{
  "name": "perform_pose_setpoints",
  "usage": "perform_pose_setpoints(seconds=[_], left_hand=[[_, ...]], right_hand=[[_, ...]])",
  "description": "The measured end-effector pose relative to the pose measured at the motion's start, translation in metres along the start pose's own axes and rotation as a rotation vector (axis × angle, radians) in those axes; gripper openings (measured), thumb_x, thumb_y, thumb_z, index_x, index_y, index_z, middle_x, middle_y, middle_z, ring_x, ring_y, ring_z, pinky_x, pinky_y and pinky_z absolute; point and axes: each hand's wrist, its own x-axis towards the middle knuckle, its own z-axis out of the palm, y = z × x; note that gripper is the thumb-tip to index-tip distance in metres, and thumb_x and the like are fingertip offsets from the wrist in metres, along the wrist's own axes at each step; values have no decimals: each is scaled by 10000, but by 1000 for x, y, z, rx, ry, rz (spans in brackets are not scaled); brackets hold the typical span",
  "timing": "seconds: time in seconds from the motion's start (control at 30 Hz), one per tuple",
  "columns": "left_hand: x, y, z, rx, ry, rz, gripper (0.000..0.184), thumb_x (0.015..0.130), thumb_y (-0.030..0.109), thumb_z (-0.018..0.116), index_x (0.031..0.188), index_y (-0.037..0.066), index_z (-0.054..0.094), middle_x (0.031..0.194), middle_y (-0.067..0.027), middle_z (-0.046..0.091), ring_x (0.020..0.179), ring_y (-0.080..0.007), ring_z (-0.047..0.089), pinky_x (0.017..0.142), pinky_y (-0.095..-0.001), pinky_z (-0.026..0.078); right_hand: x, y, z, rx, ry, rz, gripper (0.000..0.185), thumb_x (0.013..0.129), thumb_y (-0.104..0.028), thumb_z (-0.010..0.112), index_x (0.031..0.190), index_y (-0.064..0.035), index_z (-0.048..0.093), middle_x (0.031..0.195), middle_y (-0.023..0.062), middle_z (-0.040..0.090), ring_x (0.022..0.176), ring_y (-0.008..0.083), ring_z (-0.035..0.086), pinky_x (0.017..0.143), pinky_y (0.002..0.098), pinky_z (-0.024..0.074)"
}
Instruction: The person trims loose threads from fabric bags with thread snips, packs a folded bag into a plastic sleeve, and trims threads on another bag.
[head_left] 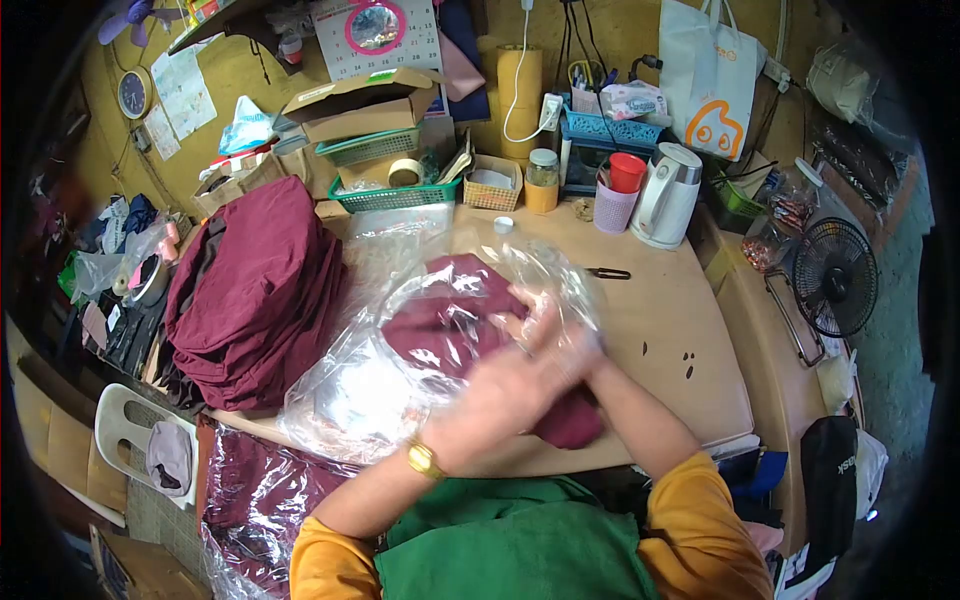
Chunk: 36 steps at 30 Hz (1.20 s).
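Maroon cloth lies partly inside a clear plastic bag on the table, and another part of it sticks out below my wrists. My right hand is at the bag's right side, with its fingers bent over the cloth and shiny plastic around them. My left hand, with a gold watch on the wrist, crosses low over the cloth beside my right hand. It is smeared by motion, and its fingers cannot be made out.
A tall stack of maroon cloth stands at the left. Along the back are a green basket, a jar, a lilac cup and a kettle. A dark tool lies behind the bag; a fan is at the right.
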Motion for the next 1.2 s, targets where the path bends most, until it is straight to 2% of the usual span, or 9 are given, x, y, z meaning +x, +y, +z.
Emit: perform_pose_setpoints(seconds=[0.07,0.23,0.43,0.53,0.7,0.87,1.03,1.1,1.2], left_hand=[[-8,33,16,10,-6,206,574,837,116,586,1408,131,522,1494,-133,465,1381,-281,460,740,-289,560],[-79,21,36,154,590,-217,464,808,170,706,1264,139,628,1237,-109,558,1148,-257,508,925,-432,424],[-77,-3,47,-362,324,-577,337,728,91,754,1032,55,612,914,-152,585,828,-337,610,713,-435,492],[-58,25,37,-467,401,-428,337,795,66,710,1085,10,547,896,-195,631,803,-354,663,688,-383,519],[-62,39,45,-697,522,-520,558,816,58,701,1307,-24,449,917,-229,649,794,-327,688,716,-362,541],[-95,46,45,-622,96,-326,815,858,54,645,1551,83,219,867,-187,648,664,-373,640,638,-444,520],[-99,54,49,-891,-498,-184,779,890,63,606,1568,170,237,952,-223,660,789,-397,648,732,-483,507],[-92,53,36,-1063,-709,-314,777,907,73,588,1582,176,217,1057,-249,645,883,-385,646,817,-449,499],[-101,49,48,-1159,-795,-239,726,959,165,592,1590,147,233,1365,-150,599,996,-254,659,899,-378,496]], right_hand=[[23,28,20,43,82,181,361,874,-224,719,1149,8,686,954,127,743,796,190,661,747,331,521],[19,13,-23,256,149,321,334,896,-230,730,1149,-13,710,881,32,730,745,74,601,699,275,498],[16,3,-69,270,79,329,289,863,-159,754,1111,-17,713,864,7,686,759,126,611,697,295,498],[13,-38,-91,-909,523,-161,300,826,-202,726,1082,-46,725,1023,142,688,924,305,647,811,392,502],[-4,-25,-55,307,-718,-18,271,945,-250,656,1081,-16,671,1007,116,650,978,241,630,887,363,491],[-52,53,21,-574,-527,274,821,856,-681,584,1514,-233,381,1631,241,52,1448,593,-14,1072,796,-17],[-13,112,53,-617,-361,199,813,861,-567,671,1529,-230,350,1625,241,114,1453,558,106,1127,724,128],[-18,103,61,110,-284,-9,814,870,-642,599,1515,-195,382,1614,253,152,1430,593,119,1082,766,160],[-17,109,55,-363,-258,103,873,833,-752,543,1531,-253,379,1626,271,87,1448,592,36,1089,774,62]])
